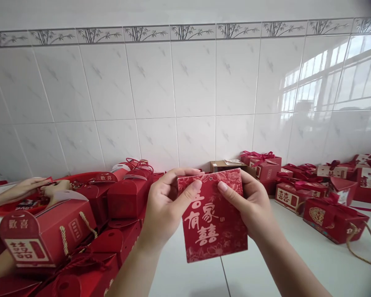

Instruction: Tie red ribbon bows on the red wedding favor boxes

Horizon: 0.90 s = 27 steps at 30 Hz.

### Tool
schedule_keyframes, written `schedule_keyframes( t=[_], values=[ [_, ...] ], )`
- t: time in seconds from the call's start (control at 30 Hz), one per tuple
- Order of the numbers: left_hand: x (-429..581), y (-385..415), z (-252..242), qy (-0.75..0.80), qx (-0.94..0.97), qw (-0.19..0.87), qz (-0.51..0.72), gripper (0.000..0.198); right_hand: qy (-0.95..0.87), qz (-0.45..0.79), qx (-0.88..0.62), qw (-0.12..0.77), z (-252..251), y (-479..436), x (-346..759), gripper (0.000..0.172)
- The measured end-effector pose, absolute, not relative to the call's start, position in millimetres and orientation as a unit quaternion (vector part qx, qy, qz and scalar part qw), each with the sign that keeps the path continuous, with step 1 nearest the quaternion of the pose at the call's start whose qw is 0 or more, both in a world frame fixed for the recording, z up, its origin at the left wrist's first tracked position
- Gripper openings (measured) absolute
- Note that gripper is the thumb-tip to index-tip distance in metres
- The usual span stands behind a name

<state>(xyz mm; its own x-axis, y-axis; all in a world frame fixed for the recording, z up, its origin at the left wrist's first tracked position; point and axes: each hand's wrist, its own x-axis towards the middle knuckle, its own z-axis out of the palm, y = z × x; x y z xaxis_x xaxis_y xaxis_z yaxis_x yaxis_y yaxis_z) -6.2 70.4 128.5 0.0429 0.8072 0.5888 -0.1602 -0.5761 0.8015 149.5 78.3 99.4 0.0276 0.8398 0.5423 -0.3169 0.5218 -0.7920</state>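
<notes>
The left hand (165, 206) and the right hand (253, 208) are holding a flat red gift box (214, 225) upright above the white tiled floor (297, 264). Fingers (188, 196) of both hands are pinching its top corners. Assembled red boxes (334, 218) are lying at either side.

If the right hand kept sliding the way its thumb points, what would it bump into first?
Probably the left hand. The right hand pinches the red folded bag and its thumb points left along the bag's top edge, where the left thumb lies close by. Depth is hard to judge.
</notes>
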Motion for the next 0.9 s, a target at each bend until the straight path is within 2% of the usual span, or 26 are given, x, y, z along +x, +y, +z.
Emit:
schedule_keyframes(
  t=[0.23, 0.37, 0.47, 0.63, 0.9],
  values=[
    [-0.7, 72.2, 126.4, 0.271, 0.593, 0.368, 0.663, 0.018, -0.509, 0.444, -0.231, 0.7, 103.2, 75.8, 148.0, 0.045],
    [-1.3, 73.4, 125.4, 0.285, 0.593, 0.366, 0.659, 0.02, -0.54, 0.421, -0.238, 0.689, 104.5, 73.1, 148.5, 0.028],
    [-3.0, 75.5, 124.9, 0.293, 0.608, 0.366, 0.64, 0.021, -0.535, 0.414, -0.235, 0.698, 104.7, 71.6, 147.8, 0.023],
    [0.0, 73.7, 124.6, 0.287, 0.588, 0.37, 0.659, 0.019, -0.539, 0.423, -0.24, 0.687, 105.1, 71.0, 148.1, 0.023],
    [4.7, 72.5, 120.6, 0.271, 0.576, 0.438, 0.635, 0.02, -0.523, 0.447, -0.22, 0.691, 101.1, 71.3, 143.6, 0.023]
  ],
)
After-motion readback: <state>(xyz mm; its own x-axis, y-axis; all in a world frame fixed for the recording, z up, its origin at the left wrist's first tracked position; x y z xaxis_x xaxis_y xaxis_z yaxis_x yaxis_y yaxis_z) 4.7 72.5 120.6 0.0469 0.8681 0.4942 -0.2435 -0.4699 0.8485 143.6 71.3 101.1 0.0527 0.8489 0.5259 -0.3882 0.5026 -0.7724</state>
